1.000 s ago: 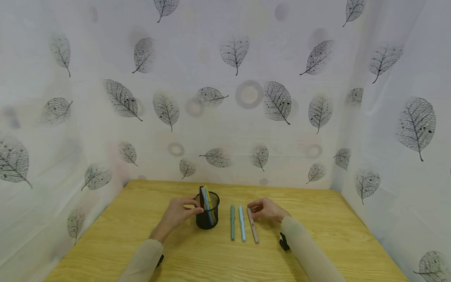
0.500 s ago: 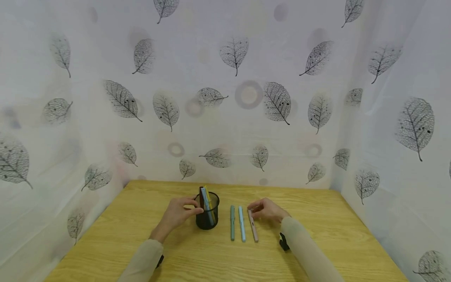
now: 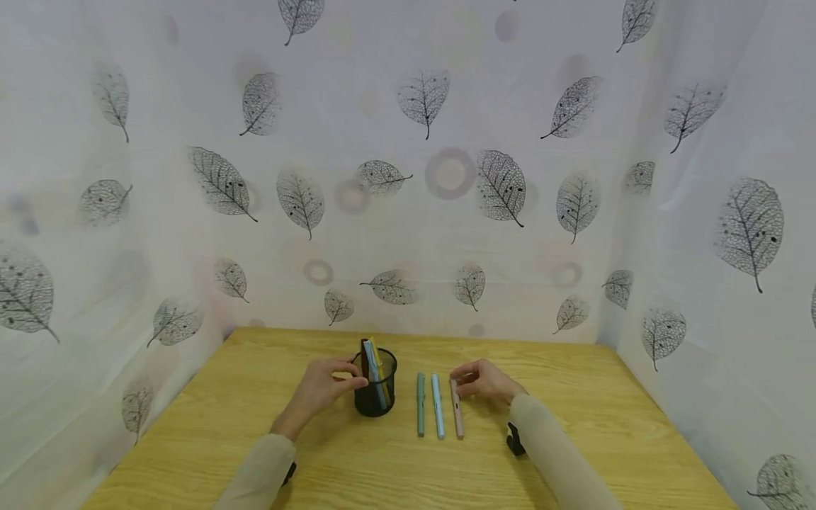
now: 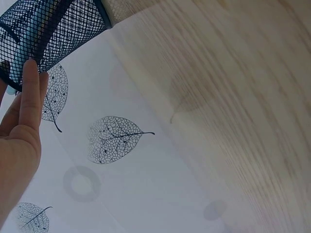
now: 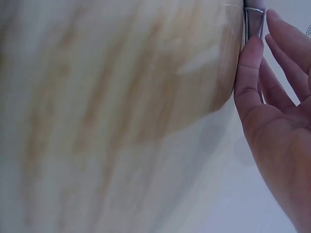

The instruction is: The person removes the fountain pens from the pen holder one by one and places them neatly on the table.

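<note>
A black mesh pen holder [image 3: 375, 400] stands upright on the table, with several pens [image 3: 376, 360] in it, among them dark brown, light blue and yellow ones. My left hand [image 3: 324, 382] holds its left side near the rim, thumb in front and fingers behind. In the left wrist view, fingers [image 4: 30, 92] lie against the mesh. To the right, a green pen [image 3: 421, 405], a light blue pen [image 3: 438, 407] and a pink pen [image 3: 457, 414] lie side by side, almost parallel. The thumb and fingers of my right hand [image 3: 486, 381] pinch the pink pen at its far end.
The wood-grain table [image 3: 357, 467] ends at a pale curtain [image 3: 408, 234] printed with dark leaves, which rises behind it and along both sides. A dark band [image 3: 515, 439] shows at the right wrist, under the sleeve.
The pink pen has turned from a slant to nearly straight, its near end swinging left toward the light blue pen. My left hand and the pen holder have stayed put.
</note>
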Action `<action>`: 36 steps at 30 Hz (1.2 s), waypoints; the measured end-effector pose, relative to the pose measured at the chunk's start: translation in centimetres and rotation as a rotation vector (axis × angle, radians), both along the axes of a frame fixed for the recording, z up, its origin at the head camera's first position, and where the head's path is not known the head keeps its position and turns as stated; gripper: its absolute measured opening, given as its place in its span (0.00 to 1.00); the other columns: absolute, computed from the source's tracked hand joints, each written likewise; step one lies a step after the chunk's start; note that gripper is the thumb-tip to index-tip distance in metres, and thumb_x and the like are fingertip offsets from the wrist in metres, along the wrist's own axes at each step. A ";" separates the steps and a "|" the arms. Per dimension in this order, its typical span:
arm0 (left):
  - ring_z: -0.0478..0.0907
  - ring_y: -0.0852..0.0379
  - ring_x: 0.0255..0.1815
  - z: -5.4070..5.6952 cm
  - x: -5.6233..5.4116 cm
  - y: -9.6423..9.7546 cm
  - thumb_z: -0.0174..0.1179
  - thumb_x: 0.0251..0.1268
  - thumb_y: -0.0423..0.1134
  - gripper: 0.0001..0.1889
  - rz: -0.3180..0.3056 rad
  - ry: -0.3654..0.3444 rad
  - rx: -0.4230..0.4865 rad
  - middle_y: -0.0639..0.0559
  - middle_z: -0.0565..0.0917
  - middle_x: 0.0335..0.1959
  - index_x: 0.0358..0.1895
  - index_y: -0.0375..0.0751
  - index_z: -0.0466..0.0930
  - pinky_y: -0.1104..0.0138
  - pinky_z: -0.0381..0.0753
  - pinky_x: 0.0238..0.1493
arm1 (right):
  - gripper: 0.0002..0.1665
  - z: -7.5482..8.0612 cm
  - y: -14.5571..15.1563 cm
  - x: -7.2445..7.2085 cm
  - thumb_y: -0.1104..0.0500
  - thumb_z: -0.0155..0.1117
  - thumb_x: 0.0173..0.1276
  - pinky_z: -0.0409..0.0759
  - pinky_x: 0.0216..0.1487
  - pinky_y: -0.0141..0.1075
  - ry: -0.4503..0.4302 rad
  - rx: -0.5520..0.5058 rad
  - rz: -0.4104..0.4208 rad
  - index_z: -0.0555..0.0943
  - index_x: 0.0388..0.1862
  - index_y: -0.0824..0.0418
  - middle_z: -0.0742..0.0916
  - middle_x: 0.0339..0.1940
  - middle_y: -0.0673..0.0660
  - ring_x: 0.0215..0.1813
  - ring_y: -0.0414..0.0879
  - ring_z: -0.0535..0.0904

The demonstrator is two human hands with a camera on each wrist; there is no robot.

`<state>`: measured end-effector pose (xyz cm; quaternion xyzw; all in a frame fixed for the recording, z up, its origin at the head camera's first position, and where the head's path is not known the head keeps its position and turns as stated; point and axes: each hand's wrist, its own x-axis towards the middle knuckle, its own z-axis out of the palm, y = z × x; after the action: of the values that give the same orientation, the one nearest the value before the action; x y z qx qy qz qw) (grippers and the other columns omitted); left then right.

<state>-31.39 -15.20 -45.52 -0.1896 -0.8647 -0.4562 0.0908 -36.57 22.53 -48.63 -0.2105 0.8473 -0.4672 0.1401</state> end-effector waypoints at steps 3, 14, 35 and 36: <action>0.83 0.40 0.54 0.0 0.0 0.0 0.71 0.54 0.52 0.08 -0.002 0.003 -0.004 0.37 0.80 0.61 0.30 0.54 0.87 0.68 0.88 0.39 | 0.25 -0.1 0.1 -0.1 0.67 0.66 0.66 0.85 0.50 0.40 -0.014 -0.036 0.001 0.77 0.62 0.71 0.84 0.57 0.67 0.55 0.53 0.82; 0.82 0.40 0.56 0.1 0.1 -0.1 0.71 0.54 0.51 0.08 -0.014 -0.011 -0.007 0.36 0.79 0.61 0.29 0.54 0.87 0.69 0.87 0.39 | 0.27 -0.2 0.1 -0.2 0.62 0.65 0.69 0.85 0.49 0.41 -0.024 -0.104 -0.049 0.74 0.64 0.72 0.82 0.58 0.68 0.51 0.52 0.83; 0.80 0.39 0.59 -0.1 -0.2 0.0 0.71 0.54 0.52 0.08 -0.009 0.013 -0.025 0.38 0.80 0.60 0.30 0.55 0.87 0.69 0.87 0.39 | 0.28 1.2 -3.5 0.1 0.58 0.67 0.68 0.84 0.54 0.43 0.013 -0.198 -0.060 0.75 0.63 0.70 0.81 0.60 0.71 0.55 0.51 0.83; 0.79 0.39 0.59 -0.1 -0.1 -0.1 0.71 0.54 0.52 0.08 -0.005 0.013 -0.024 0.38 0.80 0.61 0.30 0.55 0.87 0.69 0.87 0.39 | 0.28 1.2 -3.8 0.1 0.58 0.67 0.68 0.84 0.54 0.44 0.007 -0.204 -0.052 0.75 0.63 0.70 0.80 0.60 0.71 0.55 0.51 0.83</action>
<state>-31.53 -15.25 -45.64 -0.1958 -0.8690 -0.4448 0.0930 -36.48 18.72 -47.40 -0.2035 0.8008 -0.5539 0.1028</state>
